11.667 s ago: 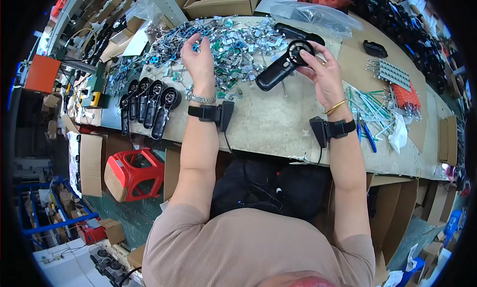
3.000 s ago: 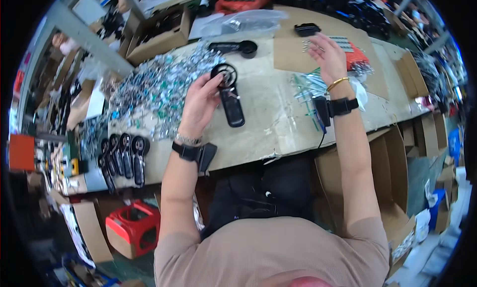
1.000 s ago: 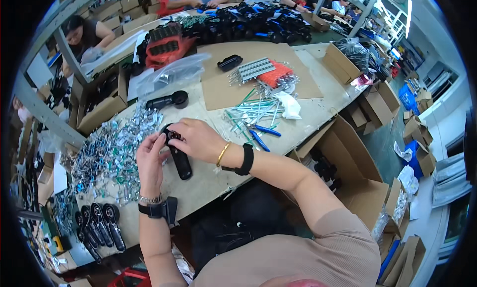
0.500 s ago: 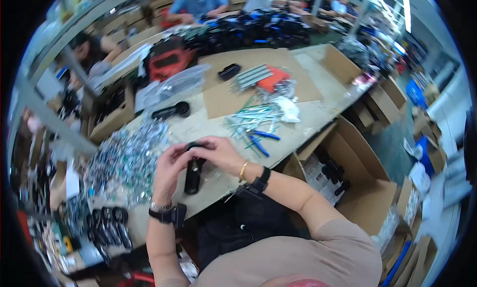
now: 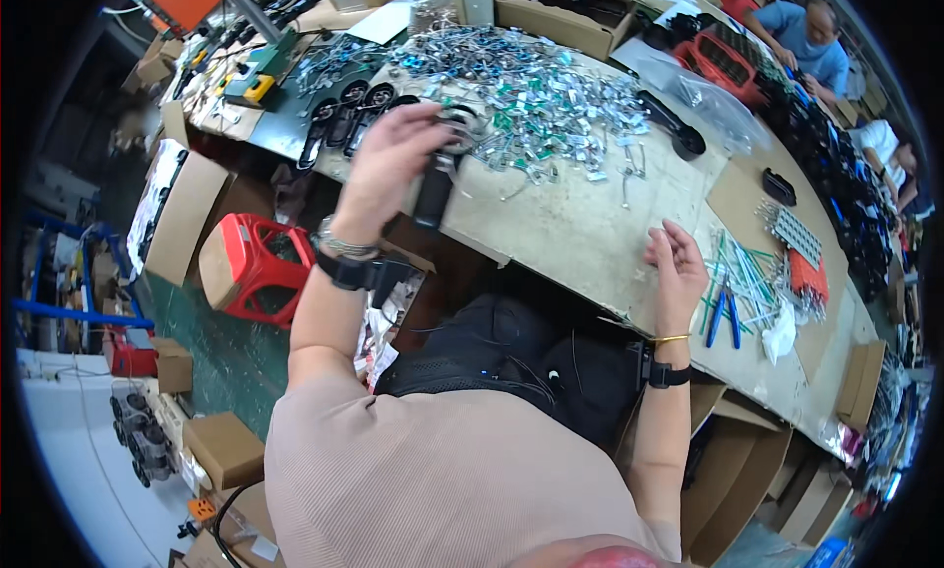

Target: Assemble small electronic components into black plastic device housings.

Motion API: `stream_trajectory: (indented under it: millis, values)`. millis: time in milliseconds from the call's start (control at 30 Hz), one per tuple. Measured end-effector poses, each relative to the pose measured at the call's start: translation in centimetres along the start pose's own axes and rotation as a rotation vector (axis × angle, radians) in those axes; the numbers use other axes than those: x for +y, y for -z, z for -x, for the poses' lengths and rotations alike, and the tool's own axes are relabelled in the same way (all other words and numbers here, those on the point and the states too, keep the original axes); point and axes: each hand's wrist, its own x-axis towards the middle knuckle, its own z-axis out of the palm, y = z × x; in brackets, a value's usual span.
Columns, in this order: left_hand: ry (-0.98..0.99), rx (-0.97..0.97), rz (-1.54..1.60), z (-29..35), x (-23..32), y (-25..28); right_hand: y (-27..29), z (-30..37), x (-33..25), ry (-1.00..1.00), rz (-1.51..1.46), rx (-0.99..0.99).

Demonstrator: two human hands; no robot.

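Observation:
My left hand [image 5: 398, 155] reaches to the far left of the worktable, its fingers closed at the round head of a black handle-shaped part [image 5: 435, 192]. The part's long grip hangs down by the table's near edge; blur hides where the fingertips touch. Beside it lie several similar black shells with round open ends [image 5: 344, 120]. My right hand [image 5: 678, 273] is over the table's right portion with fingers loosely apart and nothing in it. Nearest to it are blue-handled pliers [image 5: 725, 317] and a spread of green and white thin strips [image 5: 739, 263].
A large heap of small wired circuit pieces [image 5: 551, 101] covers the far middle. Another black handle [image 5: 674, 125] lies beyond it, near a clear plastic bag [image 5: 713, 101]. Red stool [image 5: 258, 268] stands at the left; an open carton [image 5: 733, 479] is below right. Co-workers sit far right.
My view has swung left. My hands, together on the black part before, are now apart: the left has carried it leftward to the similar shells, and the right has let go.

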Motion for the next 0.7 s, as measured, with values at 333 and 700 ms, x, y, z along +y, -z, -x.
stream_trajectory:
  millis: [333,700]
  values:
    - [-0.039,0.510,-0.025,-4.1,1.1,22.1,1.3,0.0,-0.7,-0.062,-0.076,0.023]
    - [0.155,0.666,-0.048,-11.1,-0.6,30.3,1.5,5.0,1.5,0.102,0.222,0.031]
